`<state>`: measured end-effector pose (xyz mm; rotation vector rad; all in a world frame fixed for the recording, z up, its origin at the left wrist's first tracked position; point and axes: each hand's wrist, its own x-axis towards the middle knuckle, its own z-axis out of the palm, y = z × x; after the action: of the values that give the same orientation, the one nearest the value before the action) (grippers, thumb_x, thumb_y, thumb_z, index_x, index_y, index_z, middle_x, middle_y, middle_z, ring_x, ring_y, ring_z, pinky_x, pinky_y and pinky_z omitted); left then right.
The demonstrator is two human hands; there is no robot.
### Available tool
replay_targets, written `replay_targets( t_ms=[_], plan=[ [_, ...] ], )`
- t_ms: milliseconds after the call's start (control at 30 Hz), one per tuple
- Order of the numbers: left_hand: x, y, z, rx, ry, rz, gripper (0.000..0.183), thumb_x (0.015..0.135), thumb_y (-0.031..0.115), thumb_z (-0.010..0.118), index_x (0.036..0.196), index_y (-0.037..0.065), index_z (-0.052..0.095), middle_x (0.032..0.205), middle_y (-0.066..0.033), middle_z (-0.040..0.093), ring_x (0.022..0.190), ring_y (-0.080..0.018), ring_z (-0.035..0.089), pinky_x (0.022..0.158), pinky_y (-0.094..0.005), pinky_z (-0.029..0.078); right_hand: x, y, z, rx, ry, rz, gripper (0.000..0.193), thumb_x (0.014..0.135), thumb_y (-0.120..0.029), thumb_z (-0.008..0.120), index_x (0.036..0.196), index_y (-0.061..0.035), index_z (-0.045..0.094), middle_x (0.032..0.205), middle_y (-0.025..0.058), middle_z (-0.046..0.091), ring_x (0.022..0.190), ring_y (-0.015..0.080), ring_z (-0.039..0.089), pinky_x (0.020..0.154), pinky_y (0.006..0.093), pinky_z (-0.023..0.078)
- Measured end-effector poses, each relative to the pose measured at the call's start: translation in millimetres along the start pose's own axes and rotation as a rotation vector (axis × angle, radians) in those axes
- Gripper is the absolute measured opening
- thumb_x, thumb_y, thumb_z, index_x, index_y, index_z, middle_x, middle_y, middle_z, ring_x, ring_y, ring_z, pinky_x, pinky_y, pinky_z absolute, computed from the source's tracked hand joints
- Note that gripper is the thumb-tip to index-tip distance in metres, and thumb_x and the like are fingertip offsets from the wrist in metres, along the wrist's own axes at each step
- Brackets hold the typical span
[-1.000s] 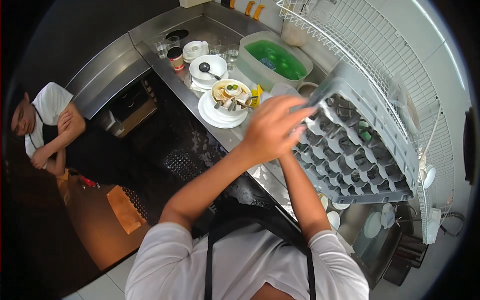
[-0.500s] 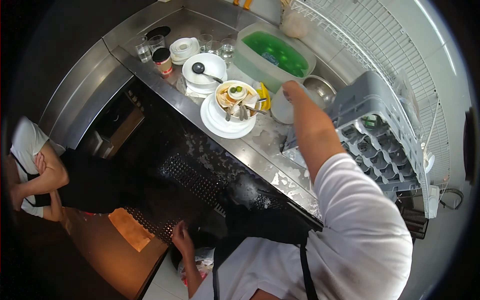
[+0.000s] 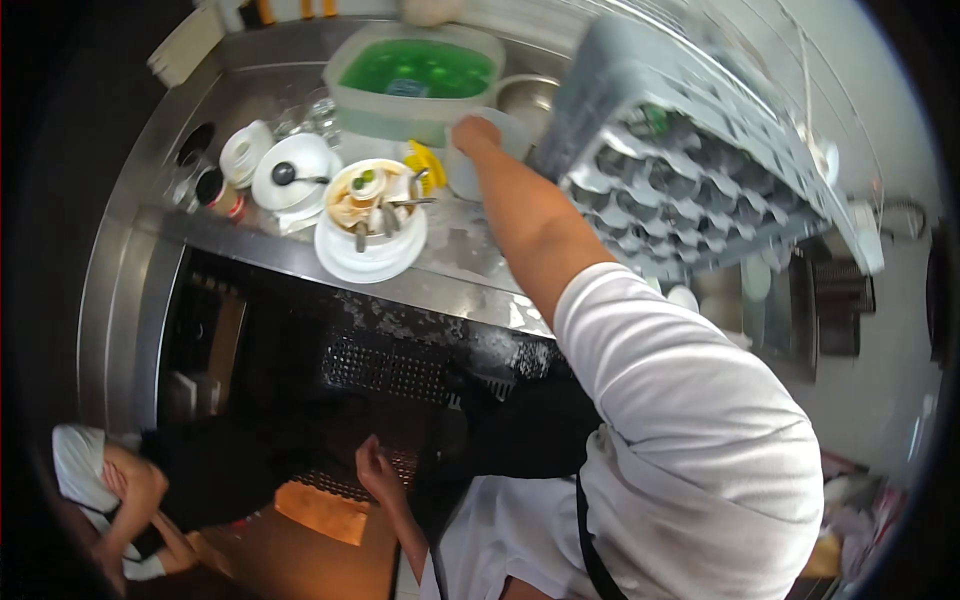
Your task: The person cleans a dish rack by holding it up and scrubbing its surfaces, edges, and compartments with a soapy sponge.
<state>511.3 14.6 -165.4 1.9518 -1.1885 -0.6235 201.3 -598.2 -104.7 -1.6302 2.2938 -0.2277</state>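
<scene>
Translucent white tub [image 3: 463, 178] sits on the steel surface [image 3: 455, 235], btwn the yellow scrubber [image 3: 426, 165] on its L & the grey rack [image 3: 720, 105] on its R. Its visible outline slants a bit, far R to near L; true long axis & which way the mouth points can't be told, since the forearm covers part of it. R hand [image 3: 474, 133] is at the tub's far-L rim, fingers bent down & mostly hidden, so can't tell if it's gripping or just touching. L hand [image 3: 374, 470] hangs low nr the body, released, fingers loosely curled. Steel bowl [image 3: 528, 97] is just behind the tub; big basin w/ green liquid [image 3: 390, 115] is behind & to L. Rack is tipped up, cell side facing the person, long edge sloping down to R. Left of scrubber: white bowl of scraps & spoons [image 3: 340, 225] on stacked plates [image 3: 370, 268], then another white bowl [image 3: 298, 150] w/ black ladle [image 3: 285, 173], then lidded cup [image 3: 228, 200]. Further out, lower L, co-worker [image 3: 130, 490] w/ arms folded.
</scene>
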Motion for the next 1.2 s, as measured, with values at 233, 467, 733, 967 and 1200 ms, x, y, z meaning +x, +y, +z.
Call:
replay_targets(
  t_ms=[233,467,733,967,1200],
  plan=[
    [128,140,24,-0.070,-0.014,0.430,0.020,0.096,-0.006,0.056,0.113,-0.006,0.069,0.106,-0.0173,0.069,0.096,-0.0294,0.069,0.087,-0.0377,0.056,-44,-27,-102,0.376,0.535,0.150,0.024,0.098,-0.019,0.056,0.116,-0.0071,0.065,0.116,0.0165,0.067,0.112,0.0328,0.065,0.092,0.0471,0.054],
    [171,293,67,-0.140,0.120,0.895,0.021,0.097,-0.005,0.058,0.114,-0.007,0.068,0.109,-0.0181,0.069,0.102,-0.0283,0.066,0.095,-0.0375,0.051,-140,-53,-153,0.556,0.725,-0.176,0.034,0.082,-0.012,0.069,0.114,-0.0038,0.061,0.111,0.0223,0.064,0.105,0.0392,0.064,0.087,0.0488,0.054],
    [167,465,88,-0.369,-0.070,0.964,0.051,0.095,0.006,0.069,0.142,-0.002,0.052,0.133,-0.0155,0.064,0.123,-0.0263,0.062,0.107,-0.0383,0.048,-263,5,-147,0.827,0.575,-0.614,0.045,0.082,-0.017,0.069,0.123,-0.0033,0.056,0.114,0.0243,0.060,0.105,0.0450,0.061,0.088,0.0532,0.051],
    [159,487,181,-0.276,-0.135,0.768,0.046,0.093,0.017,0.073,0.132,-0.003,0.059,0.119,-0.0234,0.068,0.109,-0.0392,0.067,0.095,-0.0445,0.051,-310,115,-110,0.706,0.147,-0.874,0.052,0.079,-0.010,0.070,0.130,-0.0057,0.059,0.123,0.0208,0.061,0.110,0.0426,0.062,0.089,0.0491,0.053],
    [125,501,189,-0.023,0.215,0.737,0.032,0.094,0.021,0.068,0.111,-0.006,0.064,0.103,-0.0295,0.070,0.097,-0.0496,0.065,0.085,-0.0510,0.049,-331,325,-93,0.548,0.155,-0.782,0.056,0.074,0.001,0.069,0.129,-0.0095,0.063,0.119,0.0177,0.064,0.112,0.0389,0.063,0.095,0.0477,0.054]
  ],
)
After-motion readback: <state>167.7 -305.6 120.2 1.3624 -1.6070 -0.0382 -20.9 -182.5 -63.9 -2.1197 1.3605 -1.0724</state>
